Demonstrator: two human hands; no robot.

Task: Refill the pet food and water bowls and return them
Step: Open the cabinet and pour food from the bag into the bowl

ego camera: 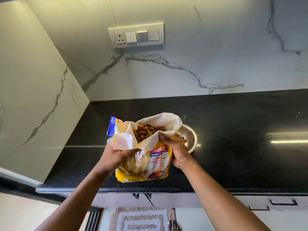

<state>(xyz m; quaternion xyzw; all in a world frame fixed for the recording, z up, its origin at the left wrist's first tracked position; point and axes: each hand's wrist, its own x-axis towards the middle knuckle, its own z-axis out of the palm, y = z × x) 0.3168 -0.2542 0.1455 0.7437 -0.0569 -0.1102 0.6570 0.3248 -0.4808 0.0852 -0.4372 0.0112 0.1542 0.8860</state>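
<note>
A yellow pet food bag (156, 160) stands upright on the black countertop (233, 147), its torn top spread wide. Brown kibble (146, 132) fills the bag's mouth. My left hand (116, 157) grips the bag's left side just under the torn flap. My right hand (175, 150) holds the right edge of the opening. Right behind the bag sits a steel bowl (193, 139), partly hidden by the bag and my right hand, with some kibble (182, 141) in it. No water bowl is in view.
The counter ends in a marble corner wall on the left (41, 97) and a marble backsplash with a switch panel (136, 35). Cabinet fronts with handles (281, 202) run under the counter edge. A patterned mat (141, 219) lies on the floor below.
</note>
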